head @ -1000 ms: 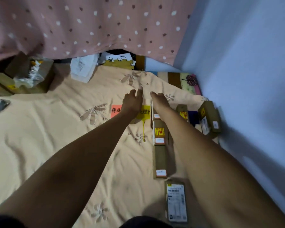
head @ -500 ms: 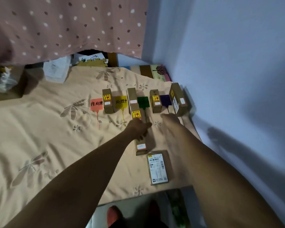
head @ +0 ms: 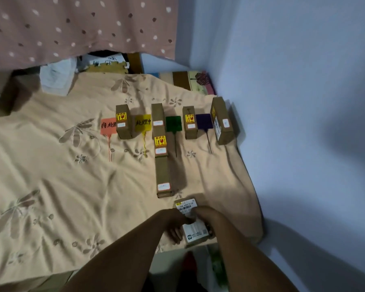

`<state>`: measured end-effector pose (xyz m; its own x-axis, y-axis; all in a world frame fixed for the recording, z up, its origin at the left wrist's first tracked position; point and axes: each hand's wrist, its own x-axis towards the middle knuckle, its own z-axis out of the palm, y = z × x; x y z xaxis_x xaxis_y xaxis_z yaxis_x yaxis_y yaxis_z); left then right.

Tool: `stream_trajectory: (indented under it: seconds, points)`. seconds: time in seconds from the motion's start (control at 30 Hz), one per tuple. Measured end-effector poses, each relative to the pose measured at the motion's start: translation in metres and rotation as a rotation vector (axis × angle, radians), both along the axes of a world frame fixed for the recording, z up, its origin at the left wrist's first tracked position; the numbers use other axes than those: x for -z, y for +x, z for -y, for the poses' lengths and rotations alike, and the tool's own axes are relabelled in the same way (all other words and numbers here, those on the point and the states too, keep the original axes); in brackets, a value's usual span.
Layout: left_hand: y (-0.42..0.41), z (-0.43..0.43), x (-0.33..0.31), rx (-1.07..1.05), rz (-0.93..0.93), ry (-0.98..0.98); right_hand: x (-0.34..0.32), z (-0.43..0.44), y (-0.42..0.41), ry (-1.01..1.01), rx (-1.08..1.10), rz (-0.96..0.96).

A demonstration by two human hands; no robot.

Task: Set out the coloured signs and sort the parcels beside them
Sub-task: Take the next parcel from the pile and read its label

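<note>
On the bed (head: 51, 165), signs run from the orange sign (head: 108, 126) to the purple sign (head: 203, 121), with a line of boxes (head: 162, 171) among them; the last parcel (head: 195, 233) lies at the near edge, well apart. Your left hand (head: 174, 220) and right hand (head: 204, 216) both clasp its sides, so lift it level, check its label (head: 187, 204), and set it down without nudging that line.

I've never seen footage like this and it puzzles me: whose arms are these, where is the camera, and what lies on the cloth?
No machine here: a person wears one camera on the head, and it looks down at their own arms. The left hand and right hand hold a white-labelled parcel at the near edge of a peach cloth. Farther off lie an orange sign, a yellow sign, a green sign and a purple sign, with brown parcels beside them.
</note>
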<state>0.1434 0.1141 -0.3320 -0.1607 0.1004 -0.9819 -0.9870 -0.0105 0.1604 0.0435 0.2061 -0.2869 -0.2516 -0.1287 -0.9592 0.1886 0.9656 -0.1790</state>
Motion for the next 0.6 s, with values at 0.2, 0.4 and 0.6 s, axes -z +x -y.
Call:
stream_trajectory:
  seconds: [0.2, 0.4, 0.6]
  points:
    - [-0.066, 0.045, -0.110, 0.015, -0.221, -0.106, -0.093, 0.020, -0.066, -0.165, 0.152, -0.170]
    - [-0.101, 0.093, -0.239, -0.238, -0.666, -0.487, -0.211, 0.070, -0.103, -0.658, 0.276, -0.536]
    - [-0.089, 0.121, -0.347, -0.621, -1.091, -0.667, -0.302, 0.131, -0.093, -0.963, 0.350, -0.720]
